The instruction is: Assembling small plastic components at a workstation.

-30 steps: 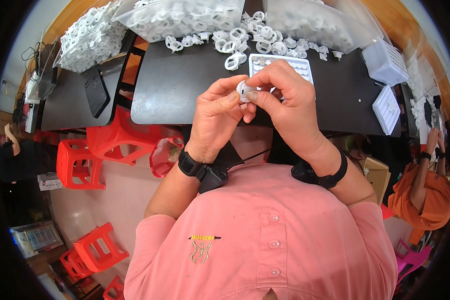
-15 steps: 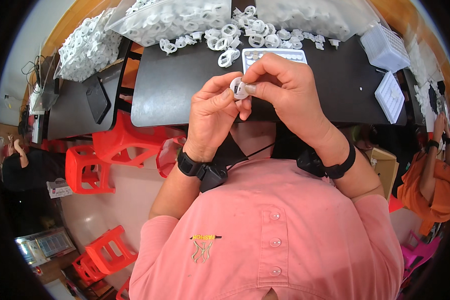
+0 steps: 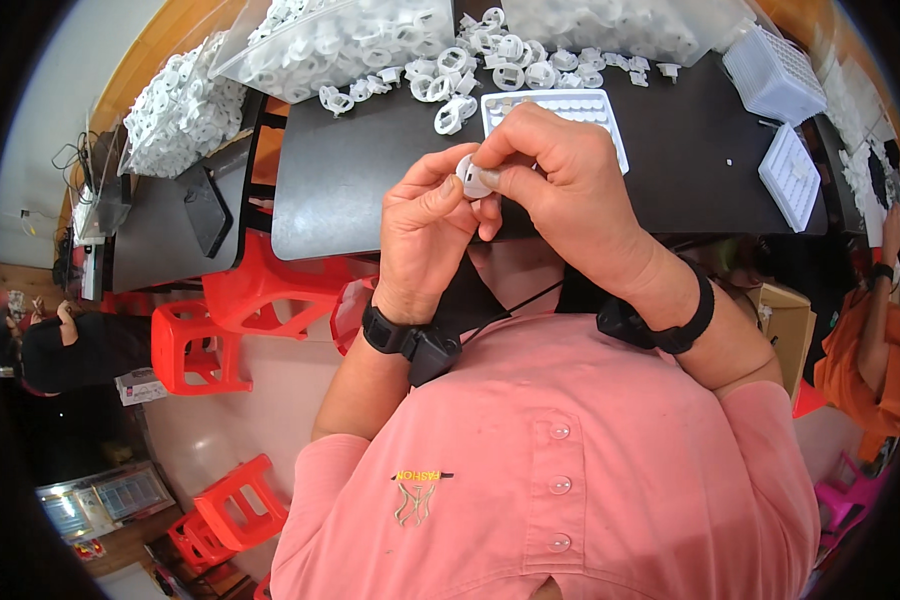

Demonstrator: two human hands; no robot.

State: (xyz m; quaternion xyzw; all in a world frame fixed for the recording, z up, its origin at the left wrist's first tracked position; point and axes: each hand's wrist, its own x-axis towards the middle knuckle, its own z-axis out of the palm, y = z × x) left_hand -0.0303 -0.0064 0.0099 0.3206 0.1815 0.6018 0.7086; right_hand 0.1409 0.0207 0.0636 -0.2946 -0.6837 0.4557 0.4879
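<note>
My left hand holds a small round white plastic part by its edge between thumb and fingers, above the table's near edge. The part has a dark slot-like opening in its face. From the other side my right hand pinches at the same part with thumb and forefinger, covering its right side. Whether a second small piece is between those fingertips is hidden. Just beyond the hands lies a white tray with rows of small compartments, partly covered by my right hand.
Loose white ring-shaped parts lie along the far side of the dark table. Behind them stand clear bins of similar parts. At right are stacked white trays and another tray. Red stools stand at left; a person in orange sits at right.
The view has shifted slightly. The white part shows a smaller dark opening than before, and my right fingertips have moved a little over its face. Both hands stay on it.
</note>
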